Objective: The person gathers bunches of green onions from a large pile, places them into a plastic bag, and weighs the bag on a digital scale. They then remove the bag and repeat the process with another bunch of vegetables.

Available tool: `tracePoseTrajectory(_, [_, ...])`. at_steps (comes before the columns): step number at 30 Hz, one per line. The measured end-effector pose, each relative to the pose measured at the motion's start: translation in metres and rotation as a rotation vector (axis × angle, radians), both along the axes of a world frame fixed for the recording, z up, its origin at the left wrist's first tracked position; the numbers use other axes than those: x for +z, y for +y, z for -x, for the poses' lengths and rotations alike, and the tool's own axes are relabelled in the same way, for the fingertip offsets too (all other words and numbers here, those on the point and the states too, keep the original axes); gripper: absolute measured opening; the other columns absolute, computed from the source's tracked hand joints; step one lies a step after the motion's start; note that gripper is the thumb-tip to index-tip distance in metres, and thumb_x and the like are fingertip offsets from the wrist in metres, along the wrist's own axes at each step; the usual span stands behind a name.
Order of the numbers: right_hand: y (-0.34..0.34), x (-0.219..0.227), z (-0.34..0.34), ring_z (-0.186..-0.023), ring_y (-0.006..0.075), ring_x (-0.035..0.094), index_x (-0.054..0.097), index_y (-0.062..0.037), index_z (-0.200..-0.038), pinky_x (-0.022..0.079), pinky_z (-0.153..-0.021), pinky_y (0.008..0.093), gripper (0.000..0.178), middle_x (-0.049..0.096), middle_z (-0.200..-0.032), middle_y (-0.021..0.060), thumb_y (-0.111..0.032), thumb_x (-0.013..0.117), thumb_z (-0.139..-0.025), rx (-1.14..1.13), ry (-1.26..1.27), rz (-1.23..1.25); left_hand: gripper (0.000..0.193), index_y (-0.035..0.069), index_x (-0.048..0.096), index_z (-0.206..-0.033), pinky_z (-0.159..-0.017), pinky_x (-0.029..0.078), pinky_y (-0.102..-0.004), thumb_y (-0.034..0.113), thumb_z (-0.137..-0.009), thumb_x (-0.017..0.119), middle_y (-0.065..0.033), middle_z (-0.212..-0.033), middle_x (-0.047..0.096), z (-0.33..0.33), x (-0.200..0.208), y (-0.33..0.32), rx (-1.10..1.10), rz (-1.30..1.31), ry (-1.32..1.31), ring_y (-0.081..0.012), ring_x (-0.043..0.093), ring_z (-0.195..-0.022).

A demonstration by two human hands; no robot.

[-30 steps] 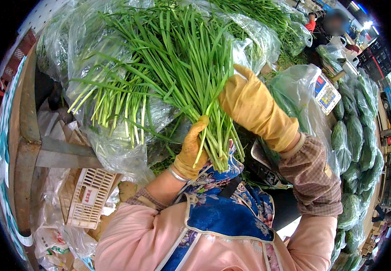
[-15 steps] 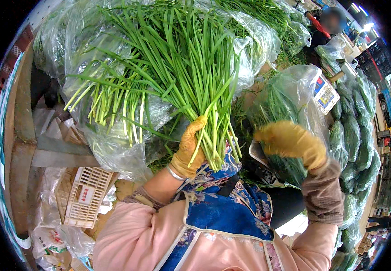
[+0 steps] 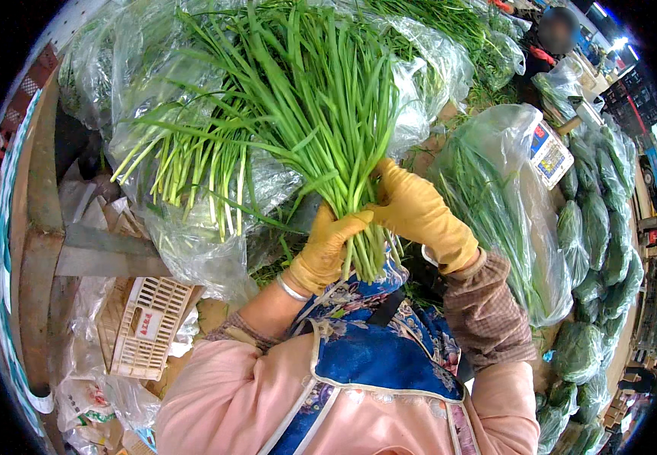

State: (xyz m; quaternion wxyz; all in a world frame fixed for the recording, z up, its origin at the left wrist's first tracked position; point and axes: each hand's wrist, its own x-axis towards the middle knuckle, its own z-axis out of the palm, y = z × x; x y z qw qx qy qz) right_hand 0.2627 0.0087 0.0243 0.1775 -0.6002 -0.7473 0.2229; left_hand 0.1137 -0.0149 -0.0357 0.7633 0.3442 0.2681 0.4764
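The large bundle of long green chive stalks fans upward above a clear plastic bag. The left hand clamps the bundle's base; the right hand closes on it beside. Keep stalk ends level and grip firm.

Hands boxed in: clear plastic bag of greens crowds centre-left, bagged greens block right, white crate lower left. Only gap: centre, above blue apron.

Blue-white label – clear bag, right
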Motion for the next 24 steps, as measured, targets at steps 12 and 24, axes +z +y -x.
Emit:
tracePoseTrajectory(12, [-0.018, 0.001, -0.002, -0.079, 0.0317, 0.061, 0.054, -0.0083, -0.115, 0.050, -0.068, 0.0394, 0.046, 0.061, -0.086, 0.0142, -0.022, 0.070, -0.074, 0.056, 0.032, -0.327, 0.042, 0.003, 0.048, -0.119, -0.085, 0.051, -0.0428, 0.027, -0.084, 0.052, -0.0156, -0.105, 0.061, 0.018, -0.001, 0.003, -0.088, 0.244, -0.420, -0.0280, 0.062, -0.093])
tracePoseTrajectory(24, [-0.004, -0.014, 0.015, -0.074, 0.0312, 0.060, 0.058, -0.0087, -0.083, 0.049, -0.061, 0.0405, 0.014, 0.058, -0.076, 0.0115, -0.018, 0.062, -0.074, 0.228, -0.126, -0.404, 0.039, 0.007, 0.052, -0.117, -0.096, 0.043, -0.0405, 0.030, -0.087, 0.050, -0.0118, -0.115, 0.059, 0.024, -0.007, 0.000, -0.156, 0.300, -0.324, -0.0243, 0.057, -0.106])
